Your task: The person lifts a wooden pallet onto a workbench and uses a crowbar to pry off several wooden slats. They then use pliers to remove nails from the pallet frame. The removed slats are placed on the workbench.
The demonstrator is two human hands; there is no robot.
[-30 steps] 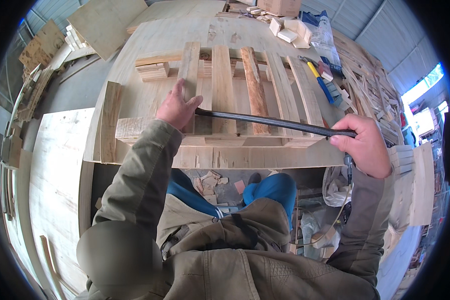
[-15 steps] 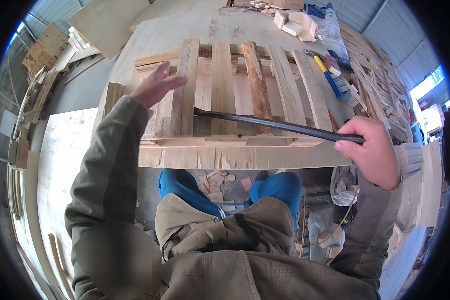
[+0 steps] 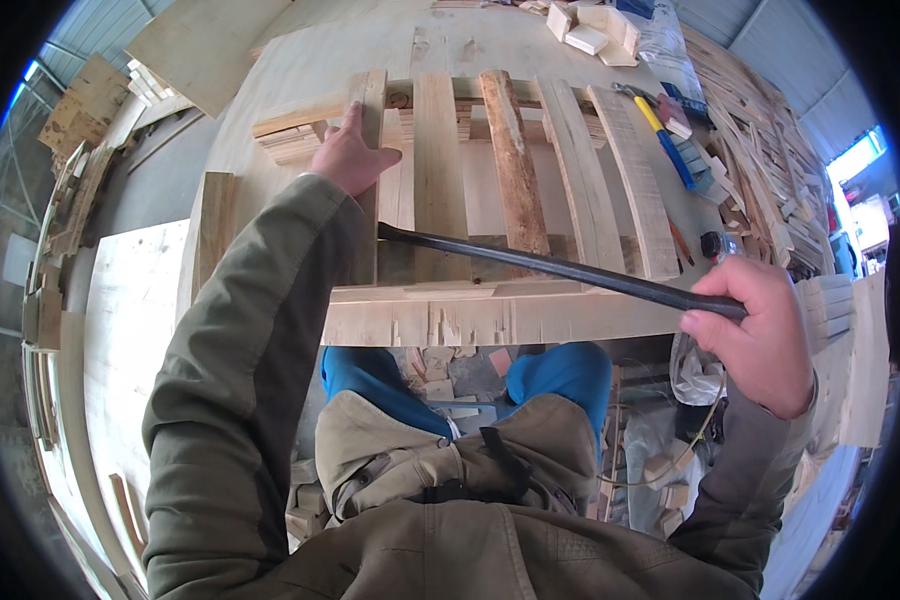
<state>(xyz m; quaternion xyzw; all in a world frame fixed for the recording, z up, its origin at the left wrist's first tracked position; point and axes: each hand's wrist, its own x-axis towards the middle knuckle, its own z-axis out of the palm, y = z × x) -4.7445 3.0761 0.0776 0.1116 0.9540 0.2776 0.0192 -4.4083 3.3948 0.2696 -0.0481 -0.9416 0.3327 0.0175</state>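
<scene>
A wooden pallet [image 3: 438,170] lies on the bench in front of me, its slats running away from me. My left hand [image 3: 352,158] rests on the leftmost slat [image 3: 372,100], index finger stretched along it and thumb out to the right. My right hand [image 3: 755,325] is closed around one end of a black pry bar [image 3: 540,262]. The bar slants across the near part of the slats. Its flattened tip meets the right edge of the leftmost slat, close to the near end. One middle slat [image 3: 510,160] has a rough brown bark face.
A hammer [image 3: 660,130] with a yellow and blue handle lies right of the pallet, near scrap wood blocks [image 3: 705,180]. Stacked boards [image 3: 760,140] fill the far right. A wooden box [image 3: 595,35] stands at the back. Offcuts [image 3: 435,370] litter the floor by my legs.
My left hand has moved right and come down onto the leftmost slat. My right hand has shifted slightly right and nearer to me, with the pry bar still in it.
</scene>
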